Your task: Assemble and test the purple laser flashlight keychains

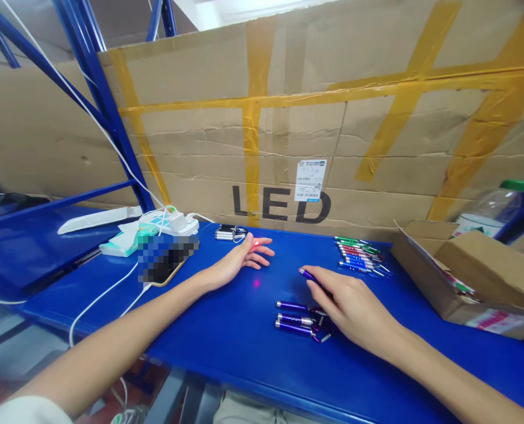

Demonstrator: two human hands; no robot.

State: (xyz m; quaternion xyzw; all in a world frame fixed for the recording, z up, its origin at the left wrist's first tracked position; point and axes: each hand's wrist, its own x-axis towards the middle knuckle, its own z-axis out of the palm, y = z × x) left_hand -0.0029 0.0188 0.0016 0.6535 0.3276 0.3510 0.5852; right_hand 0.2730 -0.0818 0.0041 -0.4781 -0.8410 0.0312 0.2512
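My right hand [345, 294] is closed around a purple laser pointer [306, 274], its silver tip facing left. My left hand [248, 256] is held above the table, palm turned toward the pointer and fingers spread, with nothing in it. A bright red glow falls on its fingers, and a red dot [256, 283] shows on the blue table [226, 330] below. Near my right hand lie several purple pointers [295, 318] with carabiner clips, partly covered by that hand. Behind my left hand are black and silver pointers [228, 231].
Green, red and blue pointers [359, 254] lie in a row at the right, beside an open cardboard box [447, 294] with more inside. A phone [168, 265], a power strip [177, 222] and white cables are at left. A large cardboard panel [208, 153] stands behind.
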